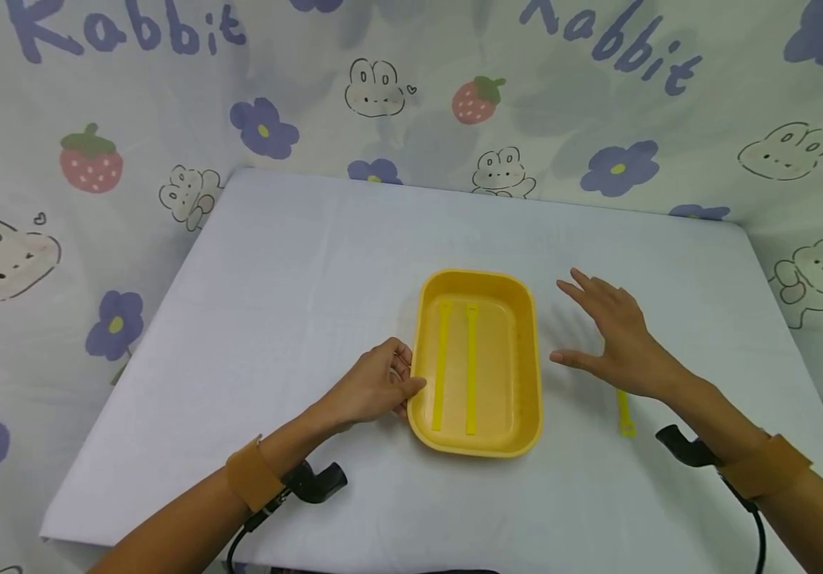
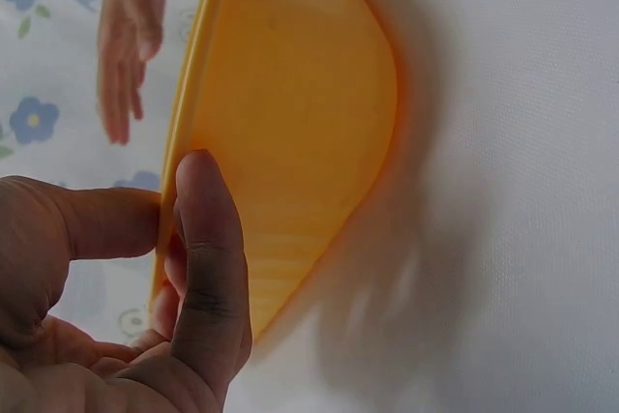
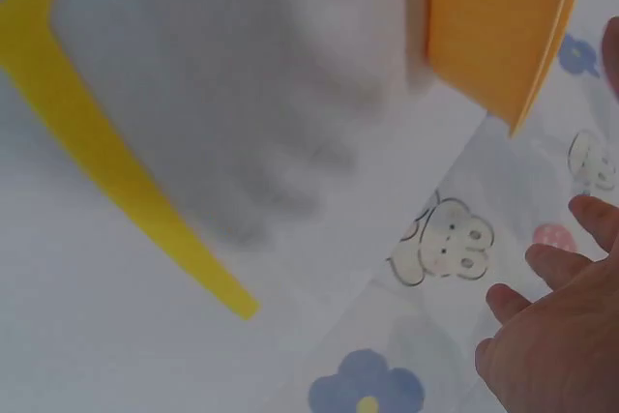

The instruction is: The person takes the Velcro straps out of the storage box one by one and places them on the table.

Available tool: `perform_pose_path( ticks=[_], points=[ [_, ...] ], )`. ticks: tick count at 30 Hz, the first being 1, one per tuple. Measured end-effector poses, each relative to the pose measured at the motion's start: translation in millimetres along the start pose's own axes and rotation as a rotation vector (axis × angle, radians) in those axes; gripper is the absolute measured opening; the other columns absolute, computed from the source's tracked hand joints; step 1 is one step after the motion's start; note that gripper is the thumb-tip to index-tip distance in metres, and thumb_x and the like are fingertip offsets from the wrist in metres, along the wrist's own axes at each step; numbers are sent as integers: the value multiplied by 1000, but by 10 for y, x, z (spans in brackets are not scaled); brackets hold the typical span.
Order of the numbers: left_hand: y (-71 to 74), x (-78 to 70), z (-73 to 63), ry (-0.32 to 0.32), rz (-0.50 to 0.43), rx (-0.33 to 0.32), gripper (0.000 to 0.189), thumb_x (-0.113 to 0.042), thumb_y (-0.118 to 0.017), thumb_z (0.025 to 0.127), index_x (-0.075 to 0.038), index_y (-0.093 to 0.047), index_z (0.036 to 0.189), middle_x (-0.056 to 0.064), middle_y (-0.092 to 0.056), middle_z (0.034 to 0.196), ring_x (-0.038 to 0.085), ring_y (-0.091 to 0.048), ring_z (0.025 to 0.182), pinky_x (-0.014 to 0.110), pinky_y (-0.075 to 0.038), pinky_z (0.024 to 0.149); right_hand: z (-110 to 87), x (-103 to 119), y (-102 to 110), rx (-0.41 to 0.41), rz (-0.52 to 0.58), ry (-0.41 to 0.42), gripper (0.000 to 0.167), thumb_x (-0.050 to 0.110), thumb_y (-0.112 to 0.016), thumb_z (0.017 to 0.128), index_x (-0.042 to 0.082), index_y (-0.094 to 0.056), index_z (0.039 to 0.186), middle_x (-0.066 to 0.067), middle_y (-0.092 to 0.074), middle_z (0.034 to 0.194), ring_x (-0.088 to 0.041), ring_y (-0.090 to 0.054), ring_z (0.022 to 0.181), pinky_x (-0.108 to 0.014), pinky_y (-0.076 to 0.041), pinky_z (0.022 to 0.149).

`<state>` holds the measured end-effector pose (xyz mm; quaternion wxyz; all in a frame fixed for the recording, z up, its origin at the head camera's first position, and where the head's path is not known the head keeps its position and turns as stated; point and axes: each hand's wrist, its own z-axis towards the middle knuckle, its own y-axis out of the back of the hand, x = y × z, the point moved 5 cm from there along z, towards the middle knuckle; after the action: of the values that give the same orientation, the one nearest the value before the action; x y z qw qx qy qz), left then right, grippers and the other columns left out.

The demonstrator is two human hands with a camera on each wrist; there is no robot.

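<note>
A shallow yellow plastic tray (image 1: 505, 367) with rounded corners sits on the white table. My left hand (image 1: 376, 383) pinches its left rim, thumb over the edge and fingers against the outer wall, as the left wrist view shows. Inside lie two flat yellow strips, a left one (image 1: 442, 367) and a right one (image 1: 472, 371), roughly parallel. Right of the tray, my right hand (image 1: 616, 339) hovers with fingers spread and nothing held. Below it another yellow strip (image 3: 135, 191), with a wider holed end, lies on the table; the hand partly hides it in the head view.
The white-covered table (image 1: 297, 279) ends at the back against a curtain (image 1: 426, 72) printed with rabbits, flowers and strawberries. Each wrist wears a brown band, the left band (image 1: 253, 474) and the right band (image 1: 766, 466), with a black camera and cable.
</note>
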<state>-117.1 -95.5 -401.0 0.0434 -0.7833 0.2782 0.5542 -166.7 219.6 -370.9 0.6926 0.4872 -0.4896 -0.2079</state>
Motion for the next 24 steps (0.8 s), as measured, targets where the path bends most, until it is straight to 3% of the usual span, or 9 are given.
perform_pose_path(
  ticks=[11,17,24],
  points=[
    [3,-13,-10,-10,-11,1,33,-4,-65,95,10,-45,117,17,-59,95,16,-67,62,42,-63,63,91,331,-174,83,-50,84,111,58,-84,72,27,-23,160,3,-6,170,-38,-6,155,-66,3,122],
    [8,-4,-7,-5,-15,-1,32,-3,-65,95,10,-45,117,18,-58,95,17,-67,62,43,-63,64,156,476,-284,142,-53,136,114,66,-81,70,30,-20,160,0,-7,170,-36,-6,155,-64,-2,123],
    [13,-3,-5,-8,-13,2,31,-3,-65,95,9,-45,116,17,-59,94,17,-67,61,44,-63,64,219,647,-442,206,-35,230,111,65,-80,72,28,-22,159,-7,-15,168,-38,-12,153,-66,-5,121]
  ],
)
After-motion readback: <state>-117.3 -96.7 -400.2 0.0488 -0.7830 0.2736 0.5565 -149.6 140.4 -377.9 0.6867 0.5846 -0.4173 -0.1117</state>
